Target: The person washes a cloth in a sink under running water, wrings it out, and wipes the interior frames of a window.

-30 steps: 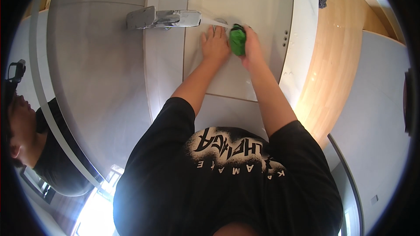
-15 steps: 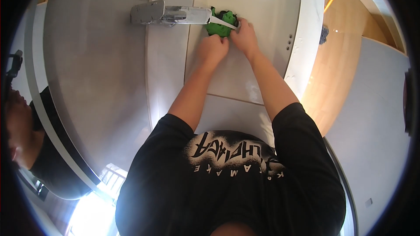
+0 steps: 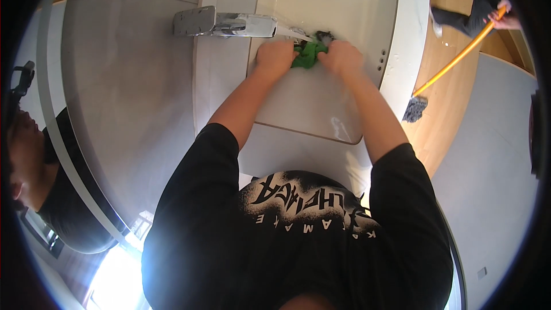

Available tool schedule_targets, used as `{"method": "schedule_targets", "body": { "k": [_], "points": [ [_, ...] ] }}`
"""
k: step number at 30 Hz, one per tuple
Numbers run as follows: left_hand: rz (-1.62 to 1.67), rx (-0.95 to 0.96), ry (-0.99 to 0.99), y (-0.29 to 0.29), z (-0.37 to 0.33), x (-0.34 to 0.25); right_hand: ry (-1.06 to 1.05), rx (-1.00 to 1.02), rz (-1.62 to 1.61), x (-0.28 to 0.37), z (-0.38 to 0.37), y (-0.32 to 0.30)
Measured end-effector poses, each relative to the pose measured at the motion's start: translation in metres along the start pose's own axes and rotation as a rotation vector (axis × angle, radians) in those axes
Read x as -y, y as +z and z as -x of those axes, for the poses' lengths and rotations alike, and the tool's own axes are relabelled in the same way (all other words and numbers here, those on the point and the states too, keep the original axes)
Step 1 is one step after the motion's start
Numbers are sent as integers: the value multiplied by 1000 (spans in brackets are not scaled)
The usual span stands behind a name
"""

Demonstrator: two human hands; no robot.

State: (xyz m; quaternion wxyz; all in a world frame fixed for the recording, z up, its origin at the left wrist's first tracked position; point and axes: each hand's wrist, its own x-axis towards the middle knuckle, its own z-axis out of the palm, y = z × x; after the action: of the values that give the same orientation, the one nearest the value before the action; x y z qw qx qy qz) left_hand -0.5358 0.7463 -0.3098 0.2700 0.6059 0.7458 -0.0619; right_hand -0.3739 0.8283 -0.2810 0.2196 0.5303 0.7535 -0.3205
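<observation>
Gripping green cloth [image 3: 308, 54] between left hand [image 3: 275, 57] and right hand [image 3: 341, 57], both closed on it, over basin [image 3: 344, 0], just below tap [image 3: 229, 23]; long axis hand-to-hand, equally near.

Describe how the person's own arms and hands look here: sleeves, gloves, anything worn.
Both forearms are bare, coming out of the short sleeves of a black T-shirt with a pale printed graphic on the chest. The left hand and right hand are ungloved; no watch, ring or band shows.

Black short-sleeved T-shirt [image 3: 298, 235] (white chest print)
</observation>
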Motion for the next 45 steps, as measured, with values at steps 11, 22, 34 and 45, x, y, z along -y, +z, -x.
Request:
{"method": "schedule_targets", "body": {
  "k": [11,22,34,45],
  "points": [
    [-15,-784,82,-16,-28,12,-222,54,-313,-19,63,-11],
    [-14,-543,-91,48,-24,-6,360,59,-1579,23,58,45],
    [957,-559,79,-24,55,-90,51,438,-2261,18,9,58],
    [250,-535,-100,5,-14,15,304,479,-1335,32,22,62]
  ]
}}
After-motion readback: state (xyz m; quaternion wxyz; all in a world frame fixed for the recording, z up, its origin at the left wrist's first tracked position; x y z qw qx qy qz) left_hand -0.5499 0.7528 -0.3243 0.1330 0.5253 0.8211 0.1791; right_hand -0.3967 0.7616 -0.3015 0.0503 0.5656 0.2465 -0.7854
